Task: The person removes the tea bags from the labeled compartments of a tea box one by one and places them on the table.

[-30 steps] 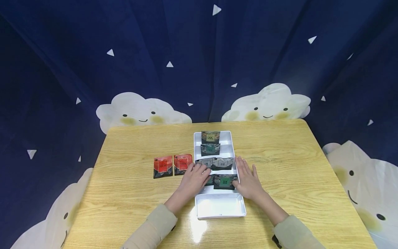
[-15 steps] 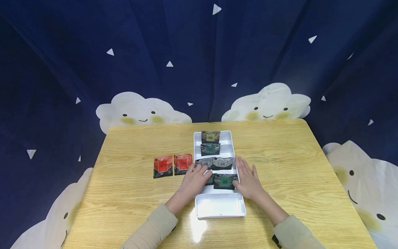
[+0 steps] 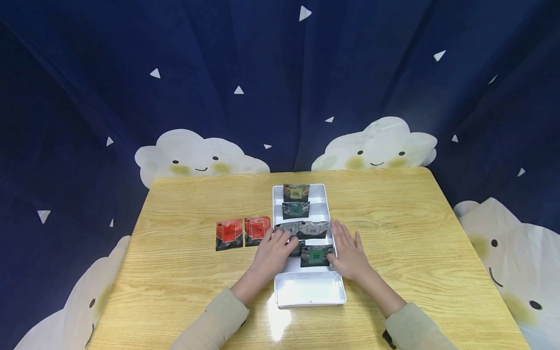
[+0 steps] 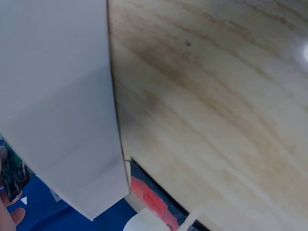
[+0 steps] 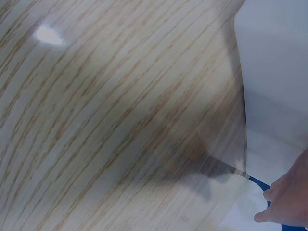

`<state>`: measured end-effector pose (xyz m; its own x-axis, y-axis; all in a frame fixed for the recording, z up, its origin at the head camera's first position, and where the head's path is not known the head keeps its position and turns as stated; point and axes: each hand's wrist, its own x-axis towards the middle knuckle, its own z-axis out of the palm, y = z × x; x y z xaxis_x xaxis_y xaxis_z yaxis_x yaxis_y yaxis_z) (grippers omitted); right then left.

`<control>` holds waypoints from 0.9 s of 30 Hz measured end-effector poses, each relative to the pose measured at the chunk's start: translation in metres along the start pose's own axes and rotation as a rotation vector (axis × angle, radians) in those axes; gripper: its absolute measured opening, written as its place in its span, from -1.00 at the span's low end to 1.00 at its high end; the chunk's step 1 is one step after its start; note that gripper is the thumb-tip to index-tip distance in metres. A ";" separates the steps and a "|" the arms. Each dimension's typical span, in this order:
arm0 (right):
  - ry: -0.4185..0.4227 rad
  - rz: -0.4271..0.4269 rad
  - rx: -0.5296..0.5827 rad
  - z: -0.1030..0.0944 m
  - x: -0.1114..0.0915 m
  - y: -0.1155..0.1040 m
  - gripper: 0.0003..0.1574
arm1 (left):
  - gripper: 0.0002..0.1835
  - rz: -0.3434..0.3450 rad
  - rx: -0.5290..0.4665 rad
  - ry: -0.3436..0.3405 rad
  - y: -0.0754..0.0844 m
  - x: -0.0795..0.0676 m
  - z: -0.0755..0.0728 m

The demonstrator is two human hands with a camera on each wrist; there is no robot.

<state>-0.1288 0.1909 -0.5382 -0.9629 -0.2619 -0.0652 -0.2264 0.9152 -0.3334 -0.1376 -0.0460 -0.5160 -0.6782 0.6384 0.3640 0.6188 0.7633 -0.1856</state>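
My left hand (image 3: 272, 253) reaches over the left rim of a white divided tray (image 3: 310, 290). Between its thumb and fingers it pinches a dark green-labelled sachet (image 3: 297, 250), mostly covered by the hand. In the left wrist view, part of a green and dark sachet (image 4: 15, 179) shows beside fingertips. Along the tray's right side lies my right hand (image 3: 350, 255), fingers extended. Its thumb touches the right edge of another green-labelled sachet (image 3: 316, 255), which leans in the same compartment. The right wrist view catches that hand at the tray wall (image 5: 274, 96).
Two red and black sachets (image 3: 229, 234) lie left of the tray on the wooden table (image 3: 393, 218). Two grey sachets (image 3: 313, 230), a teal one (image 3: 296, 210) and a gold-labelled one (image 3: 296, 193) stand in farther compartments. A dark blue curtain (image 3: 280, 87) hangs behind.
The left green-labelled sachet has shifted slightly away from me, with the left thumb moving up alongside it. The right hand and the tray have stayed where they were.
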 end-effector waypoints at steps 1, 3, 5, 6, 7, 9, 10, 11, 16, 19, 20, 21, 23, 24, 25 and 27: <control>-0.004 0.003 -0.003 0.000 0.000 0.000 0.08 | -0.72 -0.003 -0.011 0.007 -0.001 0.001 -0.002; -0.006 0.005 -0.003 0.000 0.000 0.000 0.08 | -0.72 -0.009 -0.040 0.026 -0.002 0.002 -0.006; -0.004 0.004 0.000 0.000 0.000 0.000 0.08 | -0.73 -0.020 -0.066 0.047 -0.005 0.004 -0.009; -0.003 0.005 0.003 0.000 0.000 0.000 0.08 | -0.73 -0.027 -0.073 0.057 -0.006 0.005 -0.011; -0.005 0.007 0.003 0.000 0.000 0.000 0.07 | -0.72 -0.035 -0.084 0.070 -0.008 0.006 -0.011; -0.004 0.007 0.003 0.000 0.000 0.000 0.07 | -0.73 -0.048 -0.098 0.096 -0.011 0.007 -0.013; -0.004 0.006 0.001 0.000 0.000 0.000 0.08 | -0.73 -0.057 -0.101 0.111 -0.012 0.008 -0.014; -0.004 0.006 0.000 0.000 0.000 -0.001 0.08 | -0.74 -0.065 -0.108 0.126 -0.014 0.009 -0.014; 0.000 0.005 0.008 0.000 0.000 0.000 0.07 | -0.74 -0.129 -0.107 0.191 -0.023 0.011 -0.019; 0.000 0.006 0.014 0.000 0.000 0.000 0.07 | -0.71 -0.178 -0.115 0.229 -0.029 0.010 -0.023; 0.000 0.005 0.013 0.000 0.000 0.000 0.07 | -0.71 -0.192 -0.124 0.243 -0.031 0.010 -0.024; -0.002 0.006 0.012 0.001 0.000 0.000 0.07 | -0.71 -0.206 -0.134 0.255 -0.033 0.009 -0.024; -0.001 0.006 0.009 0.001 0.000 0.000 0.07 | -0.72 -0.232 -0.159 0.277 -0.037 0.008 -0.026; 0.000 0.005 0.008 0.001 0.000 0.000 0.07 | -0.73 -0.244 -0.173 0.283 -0.039 0.007 -0.027; 0.001 0.005 0.007 0.001 0.000 0.001 0.07 | -0.73 -0.257 -0.182 0.288 -0.040 0.006 -0.028; -0.001 0.005 0.005 0.001 0.000 0.001 0.07 | -0.75 -0.282 -0.202 0.301 -0.044 0.003 -0.029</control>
<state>-0.1288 0.1910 -0.5397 -0.9640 -0.2572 -0.0676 -0.2204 0.9150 -0.3378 -0.1552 -0.0801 -0.4800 -0.7041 0.3285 0.6296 0.5118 0.8493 0.1292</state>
